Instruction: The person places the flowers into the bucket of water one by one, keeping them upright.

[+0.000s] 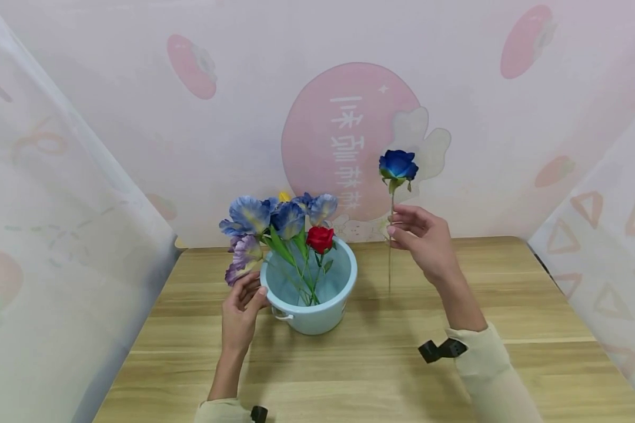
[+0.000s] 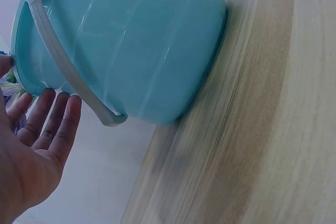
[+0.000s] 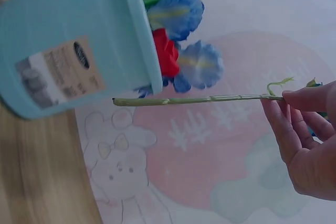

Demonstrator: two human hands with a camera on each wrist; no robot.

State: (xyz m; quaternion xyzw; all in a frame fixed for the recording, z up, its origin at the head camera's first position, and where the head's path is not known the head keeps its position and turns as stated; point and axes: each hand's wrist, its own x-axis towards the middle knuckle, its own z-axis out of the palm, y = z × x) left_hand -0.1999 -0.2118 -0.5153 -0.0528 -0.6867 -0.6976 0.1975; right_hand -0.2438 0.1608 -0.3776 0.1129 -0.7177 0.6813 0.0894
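A light blue bucket (image 1: 316, 322) stands on the wooden table, holding several artificial flowers. Among them are blue irises (image 1: 288, 220), a red rose (image 1: 320, 239) and a purple flower (image 1: 246, 257) leaning over the left rim. My left hand (image 1: 239, 314) holds the bucket's left rim, thumb at the edge and fingers against the outer wall. Right of the bucket, my right hand (image 1: 425, 242) pinches the stem (image 3: 210, 99) of a blue rose (image 1: 398, 165) between thumb and fingers. This rose is upright, its bloom above the hand and its stem end pointing down, beside the bucket.
The bucket's pale handle (image 2: 68, 66) hangs down on its outer side. A yellow bloom (image 1: 284, 196) shows behind the irises. Printed cloth walls (image 1: 243, 135) enclose the wooden table (image 1: 402, 376) at the back and both sides.
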